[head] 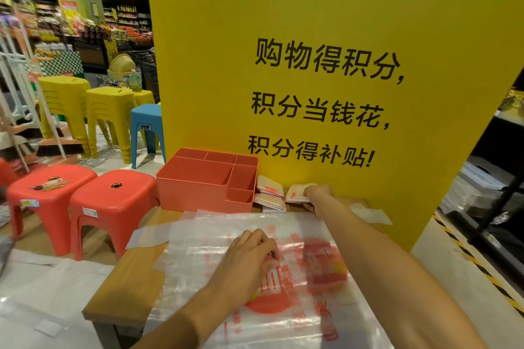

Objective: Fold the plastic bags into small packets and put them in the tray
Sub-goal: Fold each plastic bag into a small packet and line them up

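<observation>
A clear plastic bag (215, 235) with red print lies spread flat on the small wooden table (124, 292). My left hand (249, 258) rests on the middle of it, fingers curled and pressing down. My right hand (317, 197) reaches to the table's far edge and grips a folded packet (296, 193) against the yellow board. Two more folded packets (269, 193) lie between that hand and the orange tray (198, 178). The tray has several compartments, and those I can see into hold nothing.
A tall yellow sign board (326, 65) stands right behind the table. Two red stools (113, 195) stand to the left, with yellow and blue stools beyond. More clear plastic bags (48, 292) lie at lower left. Shop shelves fill the background.
</observation>
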Tool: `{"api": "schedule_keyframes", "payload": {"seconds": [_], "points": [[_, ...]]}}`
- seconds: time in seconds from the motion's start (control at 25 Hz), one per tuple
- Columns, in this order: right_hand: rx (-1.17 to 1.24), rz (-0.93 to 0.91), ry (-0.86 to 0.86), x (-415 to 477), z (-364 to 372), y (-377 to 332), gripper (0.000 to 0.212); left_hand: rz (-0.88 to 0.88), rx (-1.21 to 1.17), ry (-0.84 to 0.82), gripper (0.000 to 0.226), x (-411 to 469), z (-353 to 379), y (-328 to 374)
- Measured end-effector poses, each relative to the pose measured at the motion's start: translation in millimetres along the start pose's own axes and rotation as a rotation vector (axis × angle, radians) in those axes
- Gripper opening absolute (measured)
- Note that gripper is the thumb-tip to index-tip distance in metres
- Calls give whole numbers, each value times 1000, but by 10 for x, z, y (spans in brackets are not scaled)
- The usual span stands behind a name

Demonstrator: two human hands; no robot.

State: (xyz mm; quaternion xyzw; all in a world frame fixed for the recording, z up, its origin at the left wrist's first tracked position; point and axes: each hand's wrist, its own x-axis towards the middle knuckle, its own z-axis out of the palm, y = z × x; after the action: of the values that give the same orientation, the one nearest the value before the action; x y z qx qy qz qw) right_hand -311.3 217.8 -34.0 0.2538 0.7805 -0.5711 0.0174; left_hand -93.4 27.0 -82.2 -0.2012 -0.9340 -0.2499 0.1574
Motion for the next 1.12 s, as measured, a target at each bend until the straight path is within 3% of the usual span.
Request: {"api": "schedule_keyframes", "payload": {"seconds": [0.28, 0.48, 0.64, 0.96, 1.12], "points": [[-497, -227, 175, 87, 52, 64, 47, 9, 8, 15, 11, -11, 35, -18], [-632, -244, 245, 60, 72, 119, 58, 4, 9, 1, 10, -7, 35, -19], [-599, -314, 317, -22, 43, 74, 62, 5, 12, 4, 10, -11, 47, -24], [-598, -545, 300, -367, -368, 17, 25, 14, 0, -1, 10, -1, 35, -37], [-558, -743, 76, -940, -839, 395, 16, 42, 18, -72, 11, 69, -40, -49]]}}
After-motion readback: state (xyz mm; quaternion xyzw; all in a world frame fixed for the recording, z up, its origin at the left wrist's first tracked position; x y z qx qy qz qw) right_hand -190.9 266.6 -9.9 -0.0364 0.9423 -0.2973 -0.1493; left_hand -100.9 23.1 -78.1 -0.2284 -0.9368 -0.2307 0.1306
